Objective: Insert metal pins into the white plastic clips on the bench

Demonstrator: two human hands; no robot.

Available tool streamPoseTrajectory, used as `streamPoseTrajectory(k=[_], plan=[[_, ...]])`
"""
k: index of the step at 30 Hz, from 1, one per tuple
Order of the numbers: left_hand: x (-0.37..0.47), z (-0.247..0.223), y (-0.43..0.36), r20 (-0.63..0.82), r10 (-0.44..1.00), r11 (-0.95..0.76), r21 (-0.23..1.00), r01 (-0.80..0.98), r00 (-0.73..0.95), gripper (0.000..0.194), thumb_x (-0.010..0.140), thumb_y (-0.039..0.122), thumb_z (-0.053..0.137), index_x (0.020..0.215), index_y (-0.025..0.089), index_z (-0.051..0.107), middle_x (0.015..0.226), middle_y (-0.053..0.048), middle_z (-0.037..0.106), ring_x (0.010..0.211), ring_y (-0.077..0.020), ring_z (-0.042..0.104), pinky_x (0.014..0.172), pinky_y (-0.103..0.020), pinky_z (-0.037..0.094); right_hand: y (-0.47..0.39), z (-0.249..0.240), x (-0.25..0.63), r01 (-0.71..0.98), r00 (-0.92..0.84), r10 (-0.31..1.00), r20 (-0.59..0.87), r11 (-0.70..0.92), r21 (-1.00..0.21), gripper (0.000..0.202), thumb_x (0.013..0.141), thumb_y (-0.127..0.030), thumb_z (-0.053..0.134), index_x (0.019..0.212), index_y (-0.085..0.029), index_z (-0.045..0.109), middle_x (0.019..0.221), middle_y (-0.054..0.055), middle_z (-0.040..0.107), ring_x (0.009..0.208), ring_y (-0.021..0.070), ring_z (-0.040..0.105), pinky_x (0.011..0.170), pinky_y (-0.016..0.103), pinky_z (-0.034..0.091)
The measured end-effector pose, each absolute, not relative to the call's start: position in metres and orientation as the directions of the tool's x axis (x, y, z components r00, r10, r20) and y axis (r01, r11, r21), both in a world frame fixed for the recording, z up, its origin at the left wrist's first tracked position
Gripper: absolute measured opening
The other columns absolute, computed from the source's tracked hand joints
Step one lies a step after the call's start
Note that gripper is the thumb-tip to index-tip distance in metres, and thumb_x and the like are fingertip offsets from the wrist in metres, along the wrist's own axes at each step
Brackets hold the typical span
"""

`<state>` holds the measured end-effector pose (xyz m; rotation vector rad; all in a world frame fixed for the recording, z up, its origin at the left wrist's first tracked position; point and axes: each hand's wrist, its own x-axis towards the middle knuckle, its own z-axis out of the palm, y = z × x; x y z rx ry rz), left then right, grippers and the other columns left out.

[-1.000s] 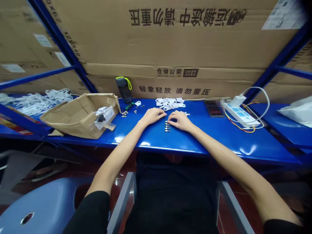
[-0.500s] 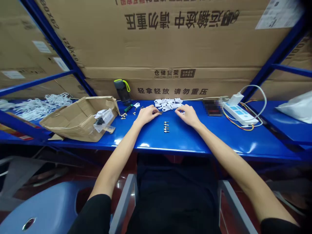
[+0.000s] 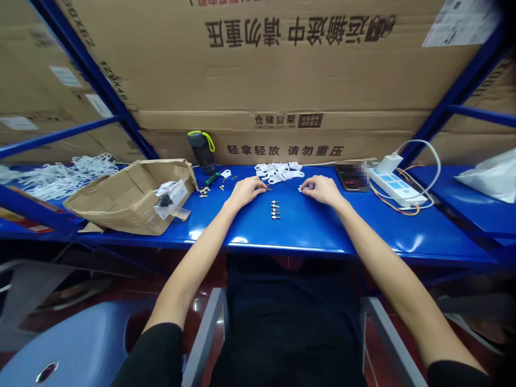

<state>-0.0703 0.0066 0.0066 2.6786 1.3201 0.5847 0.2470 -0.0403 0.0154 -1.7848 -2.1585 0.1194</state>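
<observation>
Head | left grip (image 3: pixel 245 190) clamped on 1 pin (image 3: pixel 270 188) | right grip (image 3: pixel 323 189): can't tell | 1 bottle (image 3: pixel 202 155)

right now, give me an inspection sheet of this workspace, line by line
surface: table, glossy blue, bright reflections
job's things: pins in a row; white parts piled behind
clutter: box, bottle, green tool, phone, white cords
left hand: pinches a brass piece
right hand: fingertips at white bits; grip unclear
cables: white cable looping at power strip; coloured wires beside it
surroundings: cardboard behind, blue frame, stool at left
</observation>
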Motion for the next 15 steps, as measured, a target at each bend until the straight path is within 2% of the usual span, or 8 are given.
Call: streamPoseTrajectory(k=[7, 15], plan=[[-0.0675, 0.0035, 0.0085, 0.284, 0.735, -0.678, 0.265, 0.686, 0.616, 0.027, 0.106, 0.025, 0.062, 0.122, 0.028, 0.083, 0.127, -0.005, 0.077, 0.114, -0.0228, 0.071, 0.093, -0.03, 0.054, -0.0359, 0.0088, 0.2467, 0.935, -0.175, 0.965, 0.194, 0.225, -0.276, 0.022, 0.096, -0.029, 0.072, 0.111, -0.028, 0.088, 0.106, 0.004, 0.084, 0.106, 0.0259, 0.074, 0.085, 0.032, 0.048], [-0.0675, 0.0005, 0.0097, 0.274, 0.732, -0.681, 0.271, 0.68, 0.624, 0.026, 0.107, 0.035, 0.063, 0.12, 0.029, 0.085, 0.124, -0.005, 0.078, 0.11, -0.0229, 0.072, 0.088, -0.03, 0.054, -0.033, 0.0049, 0.2477, 0.932, -0.17, 0.963, 0.21, 0.226, -0.282, 0.022, 0.097, -0.031, 0.072, 0.11, -0.026, 0.089, 0.104, 0.005, 0.085, 0.103, 0.0266, 0.075, 0.082, 0.032, 0.05]])
